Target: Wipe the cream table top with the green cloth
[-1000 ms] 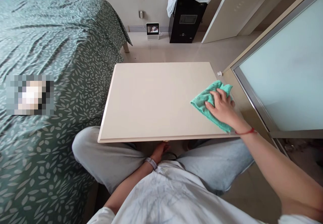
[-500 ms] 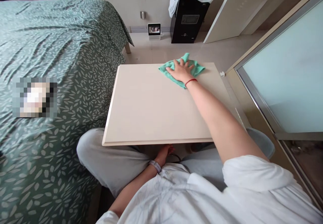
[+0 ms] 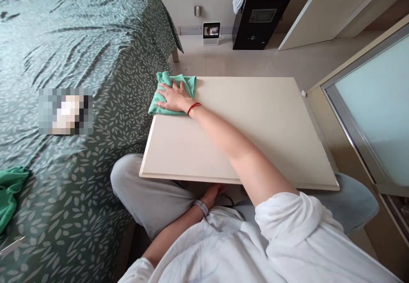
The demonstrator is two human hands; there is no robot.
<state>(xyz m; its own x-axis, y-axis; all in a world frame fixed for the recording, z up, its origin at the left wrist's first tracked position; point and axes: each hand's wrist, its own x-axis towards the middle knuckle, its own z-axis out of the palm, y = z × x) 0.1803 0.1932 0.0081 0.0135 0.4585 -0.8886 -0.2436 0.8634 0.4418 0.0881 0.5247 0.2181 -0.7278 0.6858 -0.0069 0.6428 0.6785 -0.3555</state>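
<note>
A green cloth lies on the far left corner of a cream table, its left edge over the table's side. My right hand presses flat on the cloth with its fingers spread; a red string is round the wrist. My left hand rests in my lap just below the table's near edge. It wears a pale watch, and its fingers are partly hidden under the tabletop, so their shape is unclear.
To the left is a bed with a leaf-patterned cover, a blurred-out item and a green fabric. Beyond the table stand a small screen and a black cabinet. A frosted glass panel is at the right.
My right hand has moved left across the tabletop with the green cloth, from the far right part to the far left corner. The view has shifted left. My left hand stays in my lap.
</note>
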